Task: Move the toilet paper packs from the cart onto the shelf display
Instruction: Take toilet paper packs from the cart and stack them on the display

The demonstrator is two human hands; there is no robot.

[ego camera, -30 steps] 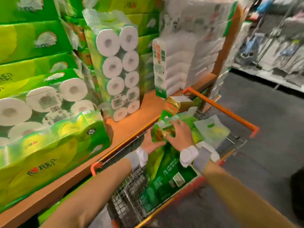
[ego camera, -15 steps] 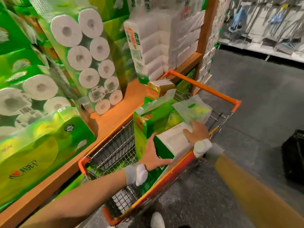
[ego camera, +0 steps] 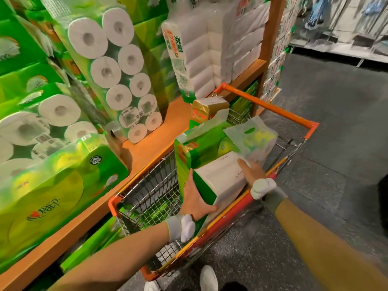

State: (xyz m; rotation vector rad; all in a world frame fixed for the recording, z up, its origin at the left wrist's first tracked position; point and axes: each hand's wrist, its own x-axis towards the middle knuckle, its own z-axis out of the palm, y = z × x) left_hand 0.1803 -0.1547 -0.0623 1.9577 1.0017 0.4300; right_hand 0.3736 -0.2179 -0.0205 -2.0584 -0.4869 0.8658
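A person standing in a store aisle grips a green-and-white toilet paper pack (ego camera: 218,179) with both hands above an orange-rimmed wire shopping cart (ego camera: 270,106). The left hand (ego camera: 194,198) is clamped on the pack's near lower corner, thumb up along its green edge and fingers wrapped underneath, while the right hand (ego camera: 251,170) lies flat on the pack's white top face, fingers spread and pressing down. The pack is tilted, its near end raised over the cart's red-and-orange near rail, its far end resting among the other goods in the basket. Just behind it in the cart sit a taller green pack (ego camera: 201,143), a translucent plastic-wrapped pack with a green handle cut-out (ego camera: 252,137) and, at the far end, a gold-coloured pack (ego camera: 207,109). Both wrists carry white wrist-worn devices over grey bands, and the forearms are in tan sleeves. The cart stands just beside a wooden shelf (ego camera: 159,141), whose bare orange-brown board shows between the stacked goods. On that shelf, an upright clear-wrapped pack of white rolls (ego camera: 117,80) leans among green-wrapped stock, a large green pack (ego camera: 54,185) lies at the near end, and a pack of white folded tissue with a green label (ego camera: 201,55) stands at the far end. The floor (ego camera: 315,206) is dark grey speckled stone, and the tips of white shoes show at the bottom edge of the view.
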